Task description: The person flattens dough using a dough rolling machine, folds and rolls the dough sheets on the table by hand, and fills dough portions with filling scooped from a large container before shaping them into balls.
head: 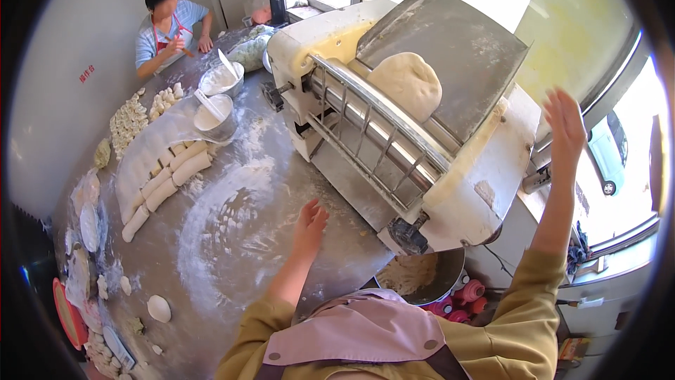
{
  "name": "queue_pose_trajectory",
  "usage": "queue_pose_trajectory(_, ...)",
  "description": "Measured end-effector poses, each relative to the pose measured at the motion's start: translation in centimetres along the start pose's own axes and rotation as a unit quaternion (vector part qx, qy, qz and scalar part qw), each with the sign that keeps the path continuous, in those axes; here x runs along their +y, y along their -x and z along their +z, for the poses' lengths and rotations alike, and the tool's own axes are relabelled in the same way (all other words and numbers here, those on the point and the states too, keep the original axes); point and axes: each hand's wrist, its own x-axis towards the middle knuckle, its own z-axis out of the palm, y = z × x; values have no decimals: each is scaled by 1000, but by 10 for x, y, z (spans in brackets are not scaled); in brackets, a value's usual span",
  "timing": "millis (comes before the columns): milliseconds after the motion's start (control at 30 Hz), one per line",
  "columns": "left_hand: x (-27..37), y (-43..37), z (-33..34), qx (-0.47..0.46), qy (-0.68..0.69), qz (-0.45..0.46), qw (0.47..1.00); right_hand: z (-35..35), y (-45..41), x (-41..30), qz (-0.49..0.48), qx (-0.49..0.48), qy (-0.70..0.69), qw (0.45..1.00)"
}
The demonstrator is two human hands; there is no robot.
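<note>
A slab of dough (406, 84) rests on the metal feed tray (459, 32) of a dough sheeting machine (474, 190), its lower edge against the rollers. My left hand (311, 224) is over the floured metal table (337, 269), just in front of the machine, fingers apart and holding nothing. My right hand (565, 116) is raised beyond the machine's right side, with nothing seen in it. Dough rolls (174, 177) lie on the table to the left, partly under a translucent sheet (142, 164). A round ball of dough (158, 308) sits at the lower left.
Two metal bowls of flour (215, 116) with scoops stand beyond the rolls, near small dough pieces (128, 124). A co-worker (171, 32) in an apron is at the far table edge, holding a thin stick. A large pot of dough mixture (422, 274) is below the machine.
</note>
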Motion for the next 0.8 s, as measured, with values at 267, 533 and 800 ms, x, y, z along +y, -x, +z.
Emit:
queue_pose_trajectory(267,31,-80,97,-228,481,-74,844,-110,210,180,317,160,33,934)
queue_pose_trajectory(533,47,-120,127,-387,671,-25,631,-88,363,191,581,35,-63,810)
queue_pose_trajectory(800,60,-101,124,-250,641,-81,722,-61,348,171,551,-122,-1,826)
